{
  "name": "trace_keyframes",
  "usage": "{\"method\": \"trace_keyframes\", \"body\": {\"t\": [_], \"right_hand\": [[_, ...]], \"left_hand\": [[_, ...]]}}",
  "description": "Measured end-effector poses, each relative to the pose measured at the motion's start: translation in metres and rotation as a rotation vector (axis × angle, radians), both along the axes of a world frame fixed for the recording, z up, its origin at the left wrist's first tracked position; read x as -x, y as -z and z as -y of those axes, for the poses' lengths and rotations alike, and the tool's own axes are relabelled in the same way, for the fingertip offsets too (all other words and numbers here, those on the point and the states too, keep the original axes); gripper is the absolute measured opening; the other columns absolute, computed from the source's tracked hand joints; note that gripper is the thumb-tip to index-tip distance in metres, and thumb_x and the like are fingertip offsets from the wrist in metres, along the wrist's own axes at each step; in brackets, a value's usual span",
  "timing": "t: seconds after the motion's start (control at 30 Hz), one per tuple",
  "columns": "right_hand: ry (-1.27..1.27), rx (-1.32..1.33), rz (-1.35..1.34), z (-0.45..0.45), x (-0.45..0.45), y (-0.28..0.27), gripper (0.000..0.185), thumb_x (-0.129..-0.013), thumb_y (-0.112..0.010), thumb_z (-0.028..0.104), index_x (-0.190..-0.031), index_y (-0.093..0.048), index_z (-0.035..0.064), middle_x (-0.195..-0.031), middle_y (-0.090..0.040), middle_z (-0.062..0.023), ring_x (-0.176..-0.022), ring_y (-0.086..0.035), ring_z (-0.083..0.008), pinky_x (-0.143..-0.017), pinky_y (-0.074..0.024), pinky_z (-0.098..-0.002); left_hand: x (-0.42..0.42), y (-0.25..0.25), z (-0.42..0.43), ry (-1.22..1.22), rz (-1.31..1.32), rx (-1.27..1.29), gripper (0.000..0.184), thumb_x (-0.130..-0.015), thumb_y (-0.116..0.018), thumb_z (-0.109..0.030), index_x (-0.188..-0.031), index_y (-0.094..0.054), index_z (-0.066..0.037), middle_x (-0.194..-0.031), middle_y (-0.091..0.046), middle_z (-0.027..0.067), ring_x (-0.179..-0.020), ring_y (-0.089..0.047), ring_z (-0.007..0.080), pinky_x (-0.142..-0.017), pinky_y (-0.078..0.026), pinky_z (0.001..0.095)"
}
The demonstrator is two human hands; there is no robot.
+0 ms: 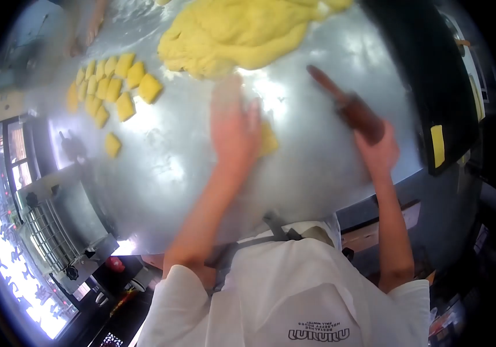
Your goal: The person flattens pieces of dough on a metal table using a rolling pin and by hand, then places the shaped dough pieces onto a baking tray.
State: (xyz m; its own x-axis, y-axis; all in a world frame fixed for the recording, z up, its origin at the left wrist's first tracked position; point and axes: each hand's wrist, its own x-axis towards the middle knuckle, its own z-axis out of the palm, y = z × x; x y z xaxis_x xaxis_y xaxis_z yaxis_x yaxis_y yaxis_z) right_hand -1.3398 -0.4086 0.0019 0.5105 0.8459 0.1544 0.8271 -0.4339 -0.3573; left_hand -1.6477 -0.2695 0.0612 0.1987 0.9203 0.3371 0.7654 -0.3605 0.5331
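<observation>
Over the middle of the metal table, my left hand is stretched out, its fingers apart and blurred, with nothing seen in it. Beside and partly behind it lies a small flat piece of yellow dough. On the right, my right hand is wrapped round a brown wooden rolling pin, whose thin handle points up and to the left. A large mass of yellow dough lies beyond my left hand. Several cut dough pieces are grouped at the upper left.
A black edge strip or board with a yellow piece on it runs along the right. A metal machine with rollers stands at the lower left. Part of another person's arm shows at the top left.
</observation>
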Motion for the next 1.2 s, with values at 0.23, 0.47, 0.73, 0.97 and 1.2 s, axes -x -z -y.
{"method": "trace_keyframes", "body": {"t": [0.23,0.47,0.73,0.97,1.2], "right_hand": [[0.009,0.002,-0.006,0.000,0.002,0.001,0.072,-0.076,-0.086,0.044,-0.134,-0.057,0.0152,-0.109,-0.075,-0.0139,-0.097,-0.073,-0.0365,-0.087,-0.0572,-0.0456],[-0.042,-0.033,-0.020,0.000,-0.001,0.006,0.070,-0.077,-0.086,0.043,-0.134,-0.057,0.0150,-0.111,-0.075,-0.0145,-0.097,-0.072,-0.0376,-0.087,-0.0568,-0.0464],[-0.156,-0.036,-0.072,-0.008,-0.014,0.003,0.072,-0.078,-0.086,0.041,-0.135,-0.055,0.0123,-0.108,-0.075,-0.0147,-0.096,-0.072,-0.0378,-0.084,-0.0569,-0.0463],[-0.205,-0.035,-0.210,-0.003,-0.021,0.000,0.068,-0.077,-0.087,0.041,-0.132,-0.059,0.0119,-0.106,-0.075,-0.0151,-0.094,-0.073,-0.0365,-0.082,-0.0569,-0.0467],[-0.362,0.048,-0.260,-0.001,-0.035,-0.010,0.074,-0.076,-0.088,0.043,-0.136,-0.056,0.0125,-0.108,-0.075,-0.0147,-0.099,-0.072,-0.0374,-0.083,-0.0562,-0.0459]], "left_hand": [[-0.018,0.054,0.006,0.176,-0.259,0.089,0.056,-0.101,-0.062,-0.030,-0.147,-0.051,-0.002,-0.159,-0.040,0.0259,-0.147,-0.037,0.0483,-0.120,-0.033,0.0530],[0.040,0.032,0.038,0.110,0.017,0.396,0.048,-0.093,-0.071,-0.014,-0.137,-0.056,0.001,-0.147,-0.052,0.0248,-0.135,-0.049,0.0441,-0.112,-0.042,0.0482],[0.014,0.017,0.055,-0.036,0.053,0.622,0.025,-0.087,-0.073,0.002,-0.105,-0.057,-0.001,-0.120,-0.068,0.0176,-0.101,-0.063,0.0401,-0.088,-0.052,0.0427],[-0.038,0.018,0.116,0.275,-0.114,-0.003,0.032,-0.078,-0.073,0.004,-0.106,-0.060,-0.004,-0.119,-0.070,0.0148,-0.107,-0.066,0.0353,-0.086,-0.053,0.0426],[-0.057,0.008,0.171,0.157,-0.011,0.251,0.052,-0.087,-0.075,-0.011,-0.136,-0.058,-0.003,-0.137,-0.062,0.0191,-0.134,-0.054,0.0410,-0.118,-0.037,0.0544]]}}
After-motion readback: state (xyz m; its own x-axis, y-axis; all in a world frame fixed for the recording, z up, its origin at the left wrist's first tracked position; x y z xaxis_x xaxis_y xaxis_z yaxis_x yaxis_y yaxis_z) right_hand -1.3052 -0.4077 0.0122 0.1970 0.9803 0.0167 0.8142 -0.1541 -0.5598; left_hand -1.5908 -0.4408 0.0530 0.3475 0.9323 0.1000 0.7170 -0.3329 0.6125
